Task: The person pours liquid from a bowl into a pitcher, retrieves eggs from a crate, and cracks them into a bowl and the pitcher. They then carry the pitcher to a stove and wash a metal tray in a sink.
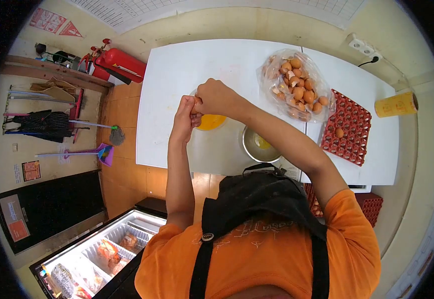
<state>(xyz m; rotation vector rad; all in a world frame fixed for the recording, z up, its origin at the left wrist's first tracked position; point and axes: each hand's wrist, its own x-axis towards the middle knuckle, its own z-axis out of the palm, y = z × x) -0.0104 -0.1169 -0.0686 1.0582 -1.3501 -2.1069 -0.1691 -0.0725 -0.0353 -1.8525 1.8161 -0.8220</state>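
Observation:
My left hand (182, 119) and my right hand (217, 97) meet over a bowl of orange-yellow yolk (210, 122) on the white table. Between the fingers of both hands is a brown egg (197, 105), mostly covered by them. Nearer my body, a metal bowl (261, 144) holds some clear and yellowish liquid. A clear plastic bag (277, 70) full of brown eggshells lies right of my right forearm. Farther right, a red egg tray (346, 117) carries a single brown egg (339, 132).
A yellow roll (396, 104) lies at the table's right end, near a wall socket (364, 46). Red fire extinguishers (122, 64) stand beyond the left corner. An open freezer (97, 256) with packed food is at lower left. More red trays (369, 207) sit below the table.

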